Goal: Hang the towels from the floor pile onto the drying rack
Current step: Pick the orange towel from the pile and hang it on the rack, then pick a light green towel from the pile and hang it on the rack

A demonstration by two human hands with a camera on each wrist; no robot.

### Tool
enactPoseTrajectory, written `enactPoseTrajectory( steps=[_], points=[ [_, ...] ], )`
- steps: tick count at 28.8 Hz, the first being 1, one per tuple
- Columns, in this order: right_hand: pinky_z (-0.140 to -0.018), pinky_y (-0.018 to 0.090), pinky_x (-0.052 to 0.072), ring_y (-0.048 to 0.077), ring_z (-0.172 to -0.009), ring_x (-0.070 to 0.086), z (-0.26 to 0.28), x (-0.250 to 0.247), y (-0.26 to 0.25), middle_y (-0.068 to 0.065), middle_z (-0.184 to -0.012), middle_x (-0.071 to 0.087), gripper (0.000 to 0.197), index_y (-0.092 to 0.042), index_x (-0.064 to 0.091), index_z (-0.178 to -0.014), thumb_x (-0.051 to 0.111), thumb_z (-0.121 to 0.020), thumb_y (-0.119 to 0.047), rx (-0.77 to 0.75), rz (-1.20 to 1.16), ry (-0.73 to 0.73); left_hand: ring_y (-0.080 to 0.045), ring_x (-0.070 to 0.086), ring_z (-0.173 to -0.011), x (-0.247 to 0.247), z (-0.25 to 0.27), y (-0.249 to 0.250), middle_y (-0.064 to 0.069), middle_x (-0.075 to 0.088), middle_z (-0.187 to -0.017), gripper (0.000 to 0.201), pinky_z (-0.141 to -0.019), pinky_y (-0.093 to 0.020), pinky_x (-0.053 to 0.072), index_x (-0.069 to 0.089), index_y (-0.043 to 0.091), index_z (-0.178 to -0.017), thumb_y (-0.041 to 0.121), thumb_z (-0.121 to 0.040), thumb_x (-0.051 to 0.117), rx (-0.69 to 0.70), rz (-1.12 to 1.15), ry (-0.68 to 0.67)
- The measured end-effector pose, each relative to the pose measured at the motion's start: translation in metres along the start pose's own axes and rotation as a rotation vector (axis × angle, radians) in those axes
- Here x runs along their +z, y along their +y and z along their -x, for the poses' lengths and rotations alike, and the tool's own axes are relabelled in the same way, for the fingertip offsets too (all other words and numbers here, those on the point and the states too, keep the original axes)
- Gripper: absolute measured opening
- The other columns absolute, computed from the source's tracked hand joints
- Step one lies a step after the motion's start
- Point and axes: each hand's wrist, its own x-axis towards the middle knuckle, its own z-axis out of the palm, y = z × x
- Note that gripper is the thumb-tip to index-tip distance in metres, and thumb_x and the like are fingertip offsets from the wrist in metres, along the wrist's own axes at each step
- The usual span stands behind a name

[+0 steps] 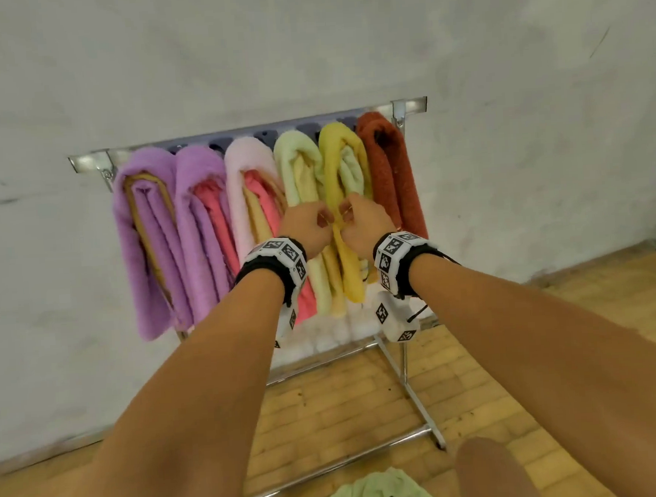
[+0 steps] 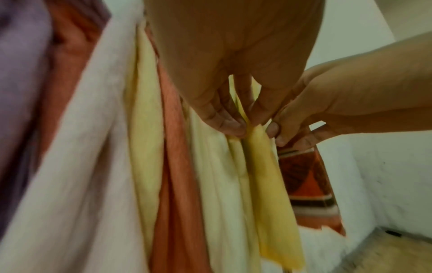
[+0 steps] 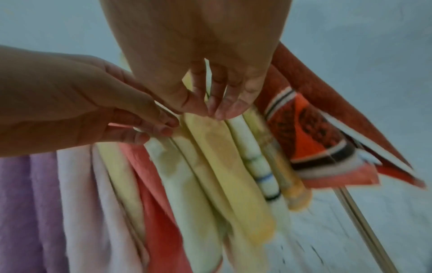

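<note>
A metal drying rack (image 1: 410,107) stands against the wall with several towels draped over it, from purple on the left to rust red (image 1: 391,175) on the right. Both hands meet at the yellow towel (image 1: 349,274), second from the right. My left hand (image 1: 322,219) pinches its front edge between thumb and fingers (image 2: 233,127). My right hand (image 1: 349,216) pinches the same edge just to the right, its fingertips (image 3: 224,112) on the yellow towel (image 3: 233,166). A light green towel (image 1: 376,495) lies crumpled on the floor at the bottom edge of the head view.
The white wall (image 1: 306,50) is right behind the rack. The rack's chrome legs and lower bars (image 1: 412,389) run across the wooden floor (image 1: 329,413) toward me. A patterned orange and black towel (image 3: 311,140) hangs under the rust red one.
</note>
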Motion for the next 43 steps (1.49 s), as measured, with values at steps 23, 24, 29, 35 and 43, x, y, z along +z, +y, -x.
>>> enactPoseTrajectory(
  steps=[23, 24, 29, 35, 43],
  points=[
    [-0.073, 0.032, 0.052, 0.023, -0.092, 0.062, 0.143, 0.325, 0.299, 0.006, -0.108, 0.067, 0.024, -0.018, 0.061, -0.108, 0.061, -0.086, -0.028, 0.590, 0.149, -0.557, -0.024, 0.062, -0.100, 0.387, 0.155, -0.226, -0.005, 0.069, -0.108, 0.024, -0.089, -0.036, 0.052, 0.068, 0.016, -0.105, 0.009, -0.086, 0.056, -0.402, 0.110, -0.629],
    [-0.073, 0.031, 0.051, 0.024, -0.095, 0.062, 0.152, 0.341, 0.310, 0.006, -0.110, 0.066, 0.024, -0.018, 0.061, -0.109, 0.060, -0.087, -0.027, 0.608, 0.156, -0.599, -0.026, 0.063, -0.103, 0.404, 0.166, -0.237, -0.006, 0.069, -0.110, 0.025, -0.090, -0.036, 0.051, 0.069, 0.015, -0.106, 0.009, -0.087, 0.055, -0.412, 0.104, -0.660],
    [-0.070, 0.034, 0.050, 0.030, -0.099, 0.065, 0.197, 0.399, 0.355, 0.014, -0.105, 0.066, 0.024, -0.003, 0.064, -0.108, 0.058, -0.091, -0.020, 0.674, 0.196, -0.746, -0.028, 0.062, -0.107, 0.478, 0.225, -0.279, -0.011, 0.066, -0.119, 0.026, -0.091, -0.036, 0.050, 0.066, 0.009, -0.112, 0.008, -0.091, 0.051, -0.575, 0.076, -0.800],
    [-0.102, 0.041, 0.044, 0.030, -0.119, 0.053, 0.231, 0.449, 0.405, 0.013, -0.134, 0.051, 0.037, -0.013, 0.058, -0.127, 0.055, -0.094, -0.027, 0.698, 0.253, -0.852, -0.026, 0.047, -0.131, 0.541, 0.282, -0.318, -0.007, 0.051, -0.139, 0.025, -0.113, -0.038, 0.032, 0.068, 0.015, -0.113, 0.014, -0.091, 0.057, -0.685, 0.092, -0.869],
    [-0.109, 0.042, 0.036, 0.035, -0.143, 0.011, 0.273, 0.475, 0.435, 0.003, -0.159, 0.013, 0.031, -0.012, 0.061, -0.122, 0.056, -0.093, -0.023, 0.689, 0.417, -1.125, -0.030, 0.024, -0.145, 0.573, 0.316, -0.320, -0.007, 0.028, -0.159, 0.041, -0.116, -0.042, 0.027, 0.059, 0.020, -0.134, 0.017, -0.094, 0.055, -0.629, -0.034, -1.102]
  ],
)
